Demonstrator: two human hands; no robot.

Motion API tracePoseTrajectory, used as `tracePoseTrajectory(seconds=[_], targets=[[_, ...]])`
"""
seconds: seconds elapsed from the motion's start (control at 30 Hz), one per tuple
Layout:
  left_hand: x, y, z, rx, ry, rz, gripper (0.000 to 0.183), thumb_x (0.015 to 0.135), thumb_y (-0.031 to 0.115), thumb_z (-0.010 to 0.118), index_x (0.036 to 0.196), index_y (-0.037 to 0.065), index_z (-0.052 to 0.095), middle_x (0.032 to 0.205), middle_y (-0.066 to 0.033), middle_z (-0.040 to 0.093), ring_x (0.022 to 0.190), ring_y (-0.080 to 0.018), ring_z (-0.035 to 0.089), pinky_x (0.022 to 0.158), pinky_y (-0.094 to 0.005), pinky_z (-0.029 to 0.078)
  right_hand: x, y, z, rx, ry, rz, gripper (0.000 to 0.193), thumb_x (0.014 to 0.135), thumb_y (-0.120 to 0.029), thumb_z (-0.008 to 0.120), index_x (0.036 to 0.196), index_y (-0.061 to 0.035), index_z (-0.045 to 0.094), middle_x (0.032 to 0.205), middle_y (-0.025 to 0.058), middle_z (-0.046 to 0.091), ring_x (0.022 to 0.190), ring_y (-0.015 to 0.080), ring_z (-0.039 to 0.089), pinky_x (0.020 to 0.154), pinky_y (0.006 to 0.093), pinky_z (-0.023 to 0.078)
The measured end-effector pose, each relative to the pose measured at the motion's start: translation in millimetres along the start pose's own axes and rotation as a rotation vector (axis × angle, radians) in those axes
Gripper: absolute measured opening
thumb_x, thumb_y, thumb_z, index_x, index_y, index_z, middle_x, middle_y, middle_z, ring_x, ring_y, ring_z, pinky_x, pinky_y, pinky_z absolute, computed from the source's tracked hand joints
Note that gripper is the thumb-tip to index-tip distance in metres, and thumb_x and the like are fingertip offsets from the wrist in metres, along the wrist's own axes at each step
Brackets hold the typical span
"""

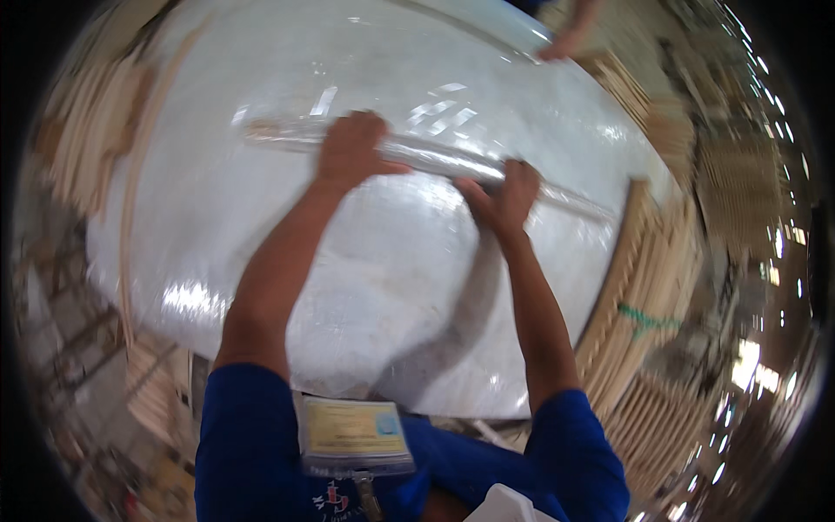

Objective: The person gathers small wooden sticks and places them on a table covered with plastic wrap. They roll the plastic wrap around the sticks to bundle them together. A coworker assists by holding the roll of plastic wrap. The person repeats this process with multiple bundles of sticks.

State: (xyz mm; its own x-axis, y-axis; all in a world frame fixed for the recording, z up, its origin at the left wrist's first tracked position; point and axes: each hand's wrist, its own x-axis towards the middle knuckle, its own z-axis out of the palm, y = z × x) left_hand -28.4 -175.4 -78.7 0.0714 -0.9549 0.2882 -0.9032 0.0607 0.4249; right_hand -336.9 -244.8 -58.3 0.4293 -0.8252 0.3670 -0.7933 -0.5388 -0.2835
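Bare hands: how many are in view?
3: the person's left hand and right hand, both on the long, clear plastic roll, and a co-worker's hand at top, right of centre; the co-worker's other hand isn't visible.

Yellow badge (352, 428): print too blurred to read; shirt lettering (336, 499) likewise.

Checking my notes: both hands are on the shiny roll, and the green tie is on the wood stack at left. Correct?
Not quite: the head view shows the green tie on the wood stack at right. The left hand and right hand are on the shiny roll.
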Motion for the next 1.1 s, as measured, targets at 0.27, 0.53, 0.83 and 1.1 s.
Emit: tracePoseTrajectory(seconds=[0.27,0.53,0.83,1.1], targets=[[-158,16,-58,0.134,0.028,-0.053,0.065,0.061,0.051,0.100,0.097,0.008,0.066,0.095,-0.0054,0.068,0.092,-0.0313,0.067,0.080,-0.0441,0.054,-90,-61,-19,0.046,-0.136,-0.081,0.092,0.069,-0.086,0.078,0.104,-0.0019,0.070,0.100,0.0142,0.064,0.099,0.0345,0.058,0.096,0.0499,0.044],[-171,3,-104,0.030,-0.039,-0.059,0.050,0.070,0.040,0.098,0.097,0.007,0.071,0.098,-0.0105,0.067,0.097,-0.0333,0.066,0.084,-0.0483,0.052,-179,-120,-23,0.191,-0.137,-0.052,0.095,0.094,-0.062,0.072,0.162,-0.0020,0.041,0.165,0.0267,0.040,0.159,0.0474,0.030,0.132,0.0647,0.018],[-123,28,-28,0.154,0.264,0.054,0.061,0.093,0.048,0.081,0.142,0.016,0.066,0.137,-0.0116,0.066,0.136,-0.0378,0.056,0.124,-0.0645,0.032,-26,-94,17,0.037,-0.045,0.006,0.100,0.098,-0.076,0.058,0.168,-0.0072,0.038,0.172,0.0295,0.035,0.162,0.0518,0.024,0.128,0.0701,0.019],[-10,-16,-35,0.146,-0.063,0.228,0.079,0.071,0.070,0.087,0.126,0.015,0.072,0.123,-0.0071,0.068,0.119,-0.0311,0.061,0.105,-0.0508,0.046,90,-61,49,0.236,0.182,-0.048,0.070,0.099,-0.060,0.068,0.143,-0.0060,0.061,0.143,0.0246,0.060,0.135,0.0470,0.054,0.113,0.0615,0.041]])
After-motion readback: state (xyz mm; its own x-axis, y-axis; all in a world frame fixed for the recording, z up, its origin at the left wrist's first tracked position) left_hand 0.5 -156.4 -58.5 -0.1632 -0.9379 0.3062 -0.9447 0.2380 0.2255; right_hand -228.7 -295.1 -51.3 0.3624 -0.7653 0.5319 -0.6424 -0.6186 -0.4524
